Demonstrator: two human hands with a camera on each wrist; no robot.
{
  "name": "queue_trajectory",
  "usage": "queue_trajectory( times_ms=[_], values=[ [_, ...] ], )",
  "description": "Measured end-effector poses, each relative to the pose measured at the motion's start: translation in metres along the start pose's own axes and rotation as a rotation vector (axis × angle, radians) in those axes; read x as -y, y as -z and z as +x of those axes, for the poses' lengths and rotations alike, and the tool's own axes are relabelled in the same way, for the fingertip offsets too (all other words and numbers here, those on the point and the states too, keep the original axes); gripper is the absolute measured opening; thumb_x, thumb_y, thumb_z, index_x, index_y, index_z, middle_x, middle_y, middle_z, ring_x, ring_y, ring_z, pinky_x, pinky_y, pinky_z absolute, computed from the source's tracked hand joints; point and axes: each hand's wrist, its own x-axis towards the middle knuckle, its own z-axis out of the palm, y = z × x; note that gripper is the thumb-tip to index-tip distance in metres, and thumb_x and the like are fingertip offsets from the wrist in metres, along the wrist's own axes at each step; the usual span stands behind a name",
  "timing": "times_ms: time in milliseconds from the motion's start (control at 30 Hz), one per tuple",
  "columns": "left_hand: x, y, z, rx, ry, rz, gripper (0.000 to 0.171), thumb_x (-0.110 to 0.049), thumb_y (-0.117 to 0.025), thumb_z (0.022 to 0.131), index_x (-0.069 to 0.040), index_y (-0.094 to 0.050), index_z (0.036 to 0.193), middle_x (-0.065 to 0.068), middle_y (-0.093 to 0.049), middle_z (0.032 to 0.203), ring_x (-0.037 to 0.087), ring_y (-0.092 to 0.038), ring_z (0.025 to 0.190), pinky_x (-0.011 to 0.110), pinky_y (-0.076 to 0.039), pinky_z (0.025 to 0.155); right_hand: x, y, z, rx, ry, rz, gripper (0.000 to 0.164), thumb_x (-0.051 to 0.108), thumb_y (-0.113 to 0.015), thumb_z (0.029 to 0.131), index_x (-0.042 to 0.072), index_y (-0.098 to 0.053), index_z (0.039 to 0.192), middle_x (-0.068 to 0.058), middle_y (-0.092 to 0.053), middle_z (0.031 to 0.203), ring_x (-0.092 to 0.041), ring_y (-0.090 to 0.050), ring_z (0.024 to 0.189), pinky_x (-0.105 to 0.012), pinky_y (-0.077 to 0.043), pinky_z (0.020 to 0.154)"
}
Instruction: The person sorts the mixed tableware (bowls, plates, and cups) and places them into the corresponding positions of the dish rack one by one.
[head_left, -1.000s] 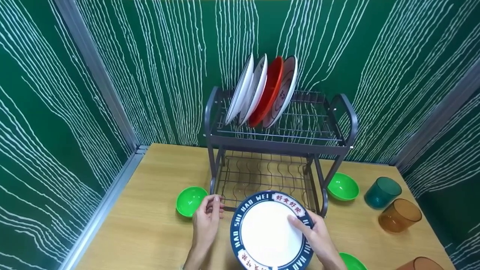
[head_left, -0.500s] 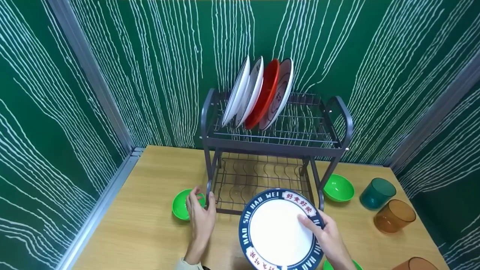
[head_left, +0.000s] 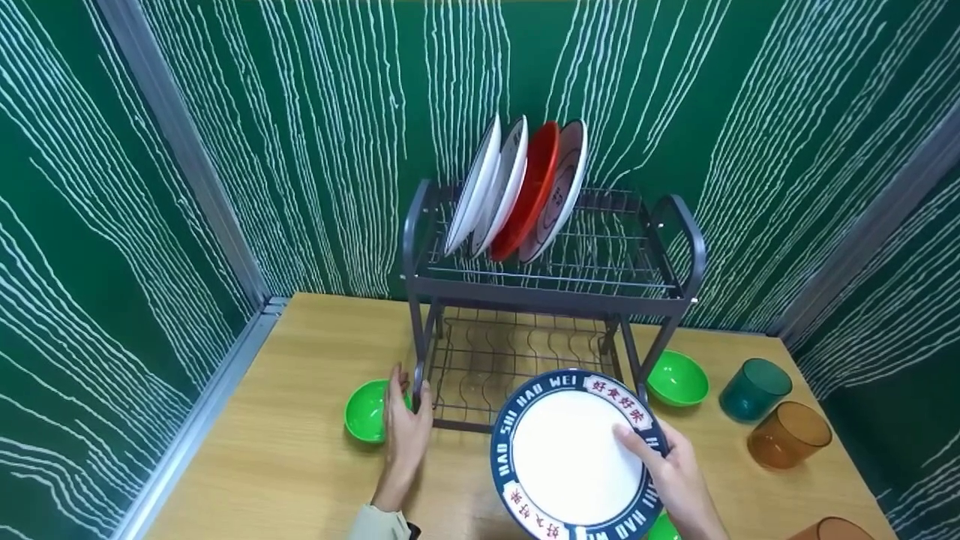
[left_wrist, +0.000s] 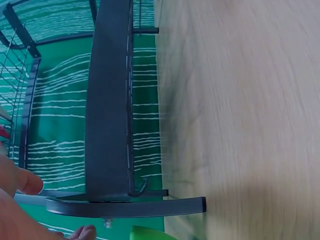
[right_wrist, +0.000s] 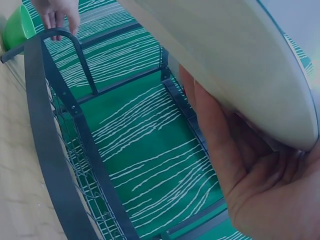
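Right hand [head_left: 679, 472] has the plate [head_left: 571, 459] at its 3 o'clock edge: thumb pressed across the face, fingers [right_wrist: 215, 135] curled beneath, a firm pinch. And what a plate, white in the middle, navy round the rim with white lettering and red characters. It's held over the bench [head_left: 277, 457] in front of the rack [head_left: 551, 294], face up to the head camera, overlapping the lower tier in that view; whether it touches there, I can't tell.

Over at the plate's 10 o'clock, the left hand [head_left: 406, 427], fingers loosely spread and gripping nothing, right beside the rack's front left leg [head_left: 417, 330]; contact there can't be made out. A green bowl [head_left: 364, 412] sits just beyond at that hand's 9 o'clock.

Up at 12 on the top tier, four leaning plates: two white plates [head_left: 472, 191], a red plate [head_left: 529, 199], a patterned plate [head_left: 559, 191].

Round to 2 o'clock from the held plate, another green bowl [head_left: 679, 381], then a teal cup [head_left: 756, 390]; at 3, an amber cup [head_left: 790, 436].
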Motion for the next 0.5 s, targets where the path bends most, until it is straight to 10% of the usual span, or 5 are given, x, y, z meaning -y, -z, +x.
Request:
queue_trajectory(
  times_ms=[500],
  values=[
    [0.002,-0.015,0.014,0.049,-0.042,-0.061,0.049,-0.011,-0.053,0.097,0.004,-0.036,0.140,0.010,-0.057,0.089,0.018,-0.055,0.073,0.036,-0.049,0.066,0.019,0.021,-0.011,-0.068,0.099,-0.022,0.065,0.052,-0.062,0.086,0.009,-0.048,0.133,-0.006,-0.068,0.107,-0.022,-0.068,0.086,-0.028,-0.055,0.075]
  ],
)
